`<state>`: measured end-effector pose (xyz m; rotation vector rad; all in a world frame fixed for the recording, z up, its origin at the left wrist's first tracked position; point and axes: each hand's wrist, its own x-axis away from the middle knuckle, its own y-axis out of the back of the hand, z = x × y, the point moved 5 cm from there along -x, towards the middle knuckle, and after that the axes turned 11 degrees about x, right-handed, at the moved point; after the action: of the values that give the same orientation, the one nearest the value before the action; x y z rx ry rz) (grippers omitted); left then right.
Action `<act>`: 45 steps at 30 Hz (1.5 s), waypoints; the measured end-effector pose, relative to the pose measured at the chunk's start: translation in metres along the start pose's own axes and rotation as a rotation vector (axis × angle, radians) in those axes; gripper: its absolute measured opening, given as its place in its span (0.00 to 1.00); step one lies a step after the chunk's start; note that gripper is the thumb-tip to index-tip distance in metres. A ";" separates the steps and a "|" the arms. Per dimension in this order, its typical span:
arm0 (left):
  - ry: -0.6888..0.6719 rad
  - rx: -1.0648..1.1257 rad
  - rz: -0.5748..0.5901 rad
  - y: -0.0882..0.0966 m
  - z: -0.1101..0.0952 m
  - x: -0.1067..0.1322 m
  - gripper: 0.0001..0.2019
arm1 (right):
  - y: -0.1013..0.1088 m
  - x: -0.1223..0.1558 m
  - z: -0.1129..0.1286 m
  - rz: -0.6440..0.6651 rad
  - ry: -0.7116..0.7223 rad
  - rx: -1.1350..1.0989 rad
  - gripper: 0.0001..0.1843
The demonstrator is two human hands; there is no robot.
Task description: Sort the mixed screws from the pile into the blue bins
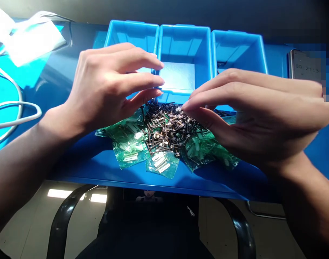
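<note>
A pile of dark screws and small metal bolts (167, 127) lies on the blue table (99, 169), mixed with several green plastic packets (130, 147) of white parts. My left hand (107, 86) hovers over the pile's left side, fingers slightly curled and apart, holding nothing I can see. My right hand (256, 115) reaches in from the right, its fingertips at the top of the screw pile, fingers spread and close to the screws. Behind the pile stand three blue bins: left (132, 34), middle (184, 43) and right (238, 48).
White cables (18, 108) and a white cloth or paper (32, 39) lie at the table's left. A phone (306, 64) showing a timer sits at the far right. A black chair frame (62, 216) shows below the table's front edge.
</note>
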<state>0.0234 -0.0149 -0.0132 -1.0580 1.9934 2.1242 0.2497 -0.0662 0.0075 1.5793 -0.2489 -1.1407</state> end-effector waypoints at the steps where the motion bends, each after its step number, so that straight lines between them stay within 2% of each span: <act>1: -0.007 0.002 0.000 0.001 0.000 0.001 0.14 | 0.000 0.001 -0.001 -0.002 -0.012 -0.002 0.07; 3: -0.025 0.016 -0.003 0.001 0.000 0.002 0.13 | -0.001 0.006 -0.005 -0.005 -0.035 -0.013 0.08; 8: -0.081 0.025 -0.046 0.003 -0.001 0.001 0.14 | -0.001 0.022 -0.015 0.017 -0.018 -0.039 0.17; 12: -0.107 0.050 -0.086 0.004 -0.003 0.000 0.17 | -0.001 0.020 -0.023 0.009 0.026 -0.024 0.21; 15: -0.095 0.061 -0.094 0.004 -0.005 0.001 0.17 | -0.002 0.009 -0.029 -0.009 0.044 0.057 0.21; 19: -0.096 0.073 -0.099 0.005 -0.006 0.002 0.17 | -0.007 -0.001 -0.039 0.054 0.071 0.217 0.18; 23: -0.103 0.074 -0.098 0.005 -0.006 0.001 0.17 | -0.005 0.003 -0.043 0.078 0.165 0.193 0.15; 26: -0.096 0.078 -0.091 0.004 -0.006 0.002 0.16 | -0.002 0.007 -0.045 0.086 0.161 0.162 0.14; 33: -0.098 0.068 -0.086 0.005 -0.005 0.002 0.18 | -0.002 0.005 -0.042 0.027 0.207 0.196 0.11; 38: -0.110 0.054 -0.076 0.005 -0.005 0.001 0.17 | -0.001 0.006 -0.029 0.016 0.227 0.194 0.18; 41: -0.115 0.053 -0.096 0.005 -0.005 0.000 0.16 | -0.007 0.010 -0.009 0.064 0.342 0.131 0.18; 45: -0.112 0.044 -0.094 0.004 -0.005 0.000 0.15 | -0.020 0.009 0.008 0.164 0.433 0.073 0.12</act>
<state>0.0237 -0.0196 -0.0088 -0.9822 1.8934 2.0351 0.2402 -0.0705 -0.0140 1.7914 -0.1295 -0.6495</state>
